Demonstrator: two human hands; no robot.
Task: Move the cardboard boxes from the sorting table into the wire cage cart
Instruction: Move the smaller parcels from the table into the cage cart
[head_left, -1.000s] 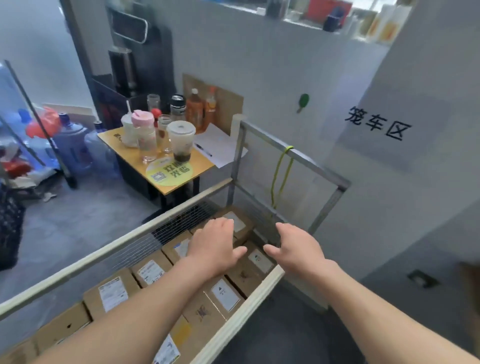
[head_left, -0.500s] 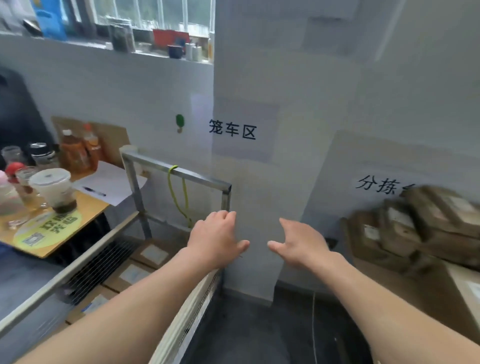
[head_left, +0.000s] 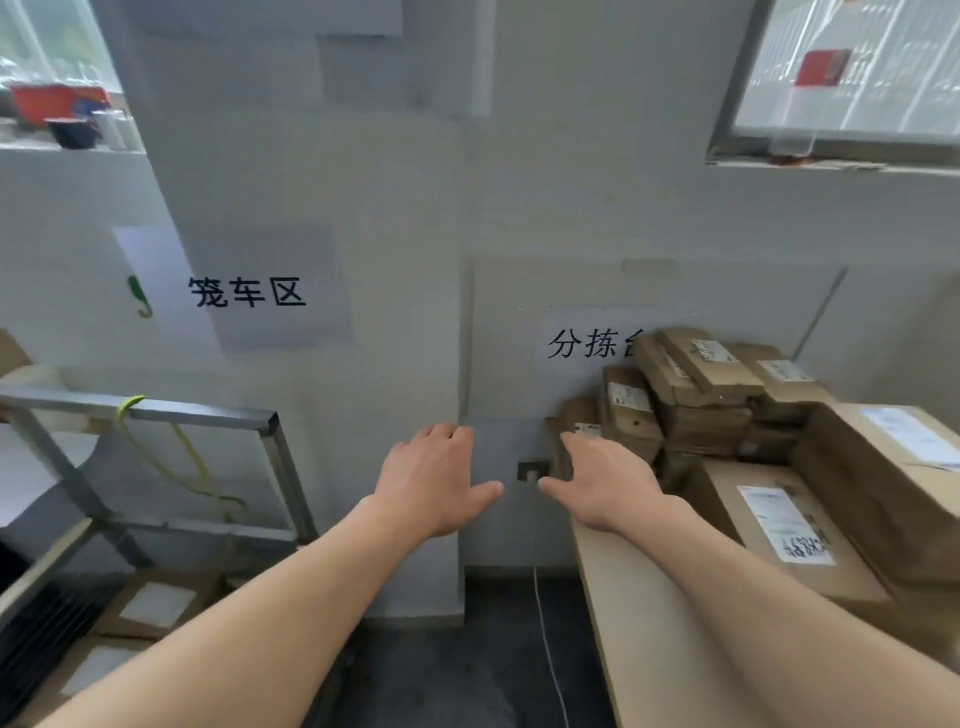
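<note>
Wire cage cart: grey metal-framed wire cage cart, left of the worktop and well apart from it across dark floor.
Boxes in cart: flat brown cardboard boxes with white labels lie in the cart's bottom, so part of the load is already delivered.
Left hand: left hand, empty, palm down, fingers loosely extended and thumb spread. It hangs in the air left of the worktop's left edge, not over the worktop.
Right hand: right hand, empty, palm down, fingers extended and thumb spread. It is above the worktop's far left corner, touching nothing.
Worktop: pale tan flat worktop. A strip along its left edge is bare, and its right part carries the remaining boxes.
Small-box stack: leaning pile of small brown cardboard boxes at the worktop's far side against the wall. Its leftmost box is just beside the right hand's fingertips.
Large box: long brown cardboard box with a white shipping label, right of the worktop's bare strip. Its long axis appears to run from the worktop's near side to its far side.
Governing relation: every remaining box lies right of both hands, and the right hand is the nearer.
Next move (judgement): both hands must travel rightward, and the left has farther to go.
</note>
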